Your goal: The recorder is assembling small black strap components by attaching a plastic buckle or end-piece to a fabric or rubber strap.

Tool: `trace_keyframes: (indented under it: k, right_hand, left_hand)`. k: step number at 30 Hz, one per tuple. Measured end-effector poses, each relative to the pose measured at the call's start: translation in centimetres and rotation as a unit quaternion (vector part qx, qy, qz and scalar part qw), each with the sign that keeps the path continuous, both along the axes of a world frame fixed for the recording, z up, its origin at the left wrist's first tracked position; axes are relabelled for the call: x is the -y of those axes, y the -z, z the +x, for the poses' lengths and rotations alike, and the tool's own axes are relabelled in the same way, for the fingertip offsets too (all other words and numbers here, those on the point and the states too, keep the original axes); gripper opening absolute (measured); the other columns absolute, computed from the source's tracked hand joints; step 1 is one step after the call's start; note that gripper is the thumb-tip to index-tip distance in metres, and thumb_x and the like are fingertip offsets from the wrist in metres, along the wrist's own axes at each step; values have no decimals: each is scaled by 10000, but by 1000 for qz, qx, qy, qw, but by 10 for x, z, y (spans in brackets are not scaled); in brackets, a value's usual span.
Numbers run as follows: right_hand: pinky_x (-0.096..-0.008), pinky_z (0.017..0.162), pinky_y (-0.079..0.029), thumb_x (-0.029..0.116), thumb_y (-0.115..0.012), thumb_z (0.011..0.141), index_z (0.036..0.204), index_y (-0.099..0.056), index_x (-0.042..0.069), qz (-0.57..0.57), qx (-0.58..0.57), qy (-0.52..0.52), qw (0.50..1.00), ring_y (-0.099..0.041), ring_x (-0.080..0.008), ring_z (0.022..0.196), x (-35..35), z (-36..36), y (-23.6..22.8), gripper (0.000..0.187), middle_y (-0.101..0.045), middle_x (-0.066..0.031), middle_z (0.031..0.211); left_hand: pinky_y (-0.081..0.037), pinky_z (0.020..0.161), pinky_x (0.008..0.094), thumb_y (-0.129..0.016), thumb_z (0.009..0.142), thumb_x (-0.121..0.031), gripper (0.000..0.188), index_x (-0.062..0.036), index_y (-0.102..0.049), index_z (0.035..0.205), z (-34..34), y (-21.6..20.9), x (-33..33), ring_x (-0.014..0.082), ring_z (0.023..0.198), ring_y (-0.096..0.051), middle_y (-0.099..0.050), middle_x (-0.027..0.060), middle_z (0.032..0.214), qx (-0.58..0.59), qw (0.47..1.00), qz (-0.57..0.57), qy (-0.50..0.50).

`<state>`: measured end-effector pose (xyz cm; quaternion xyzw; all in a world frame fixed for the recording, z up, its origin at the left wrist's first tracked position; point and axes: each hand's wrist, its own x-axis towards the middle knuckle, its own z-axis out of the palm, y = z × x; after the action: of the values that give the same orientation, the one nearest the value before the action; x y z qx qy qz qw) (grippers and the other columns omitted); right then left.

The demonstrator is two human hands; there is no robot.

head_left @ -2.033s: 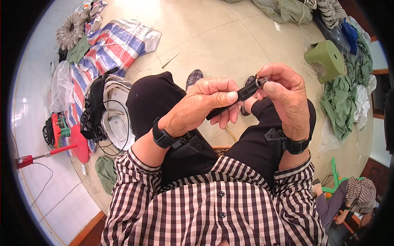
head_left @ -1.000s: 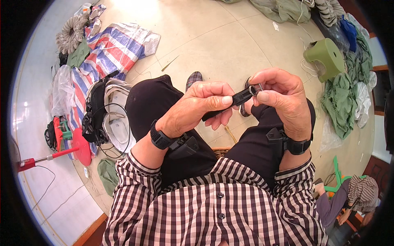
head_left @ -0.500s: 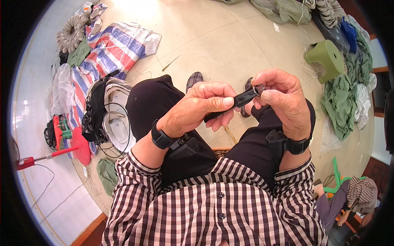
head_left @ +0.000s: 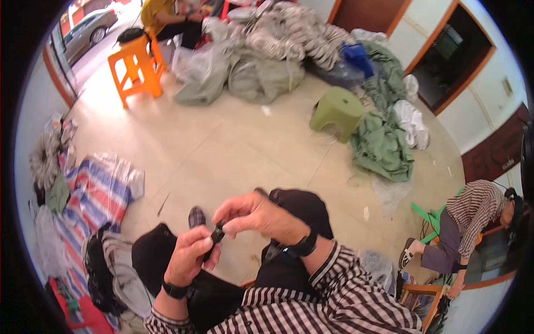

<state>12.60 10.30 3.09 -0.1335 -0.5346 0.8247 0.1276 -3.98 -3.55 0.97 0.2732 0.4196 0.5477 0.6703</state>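
Note:
A short black strap (head_left: 214,238) with a small buckle at its far end is held above my lap, between my knees. My left hand (head_left: 188,257) is closed round the lower part, its thumb pressed along the strap. At the buckle end, the thumb and fingertips of my right hand (head_left: 253,216) pinch together. The buckle is small and partly covered by those fingers. Both my wrists wear black bands. Below the strap are my dark trousers and one checked shoe (head_left: 197,217).
A green stool (head_left: 336,114) and crumpled green cloth (head_left: 384,146) are ahead to the right; an orange stool (head_left: 135,65) stands far left. Striped plastic sheeting (head_left: 95,195) lies left, behind pale bundles. One person (head_left: 473,214) bends at right; another (head_left: 158,19) sits far left.
My view has tilted up and turned right, so the room's far side and the orange stool show. Both hands still hold the strap, now lower and further left in view.

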Motion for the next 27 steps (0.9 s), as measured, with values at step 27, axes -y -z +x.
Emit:
trace_keyframes:
  k: [27]
  right_hand:
    - [-209, 660, -453, 61, -634, 821, 1010, -620, 12, 88, -8, 26, 996, -535, -71, 742, 3, 4, 15, 196, -604, -8, 839]
  left_hand:
    - [-364, 424, 236, -539, 891, -120, 130, 7, -562, 900, 3, 16, -10, 145, 491, -496, -561, 93, 649, 97, 995, 11, 14]
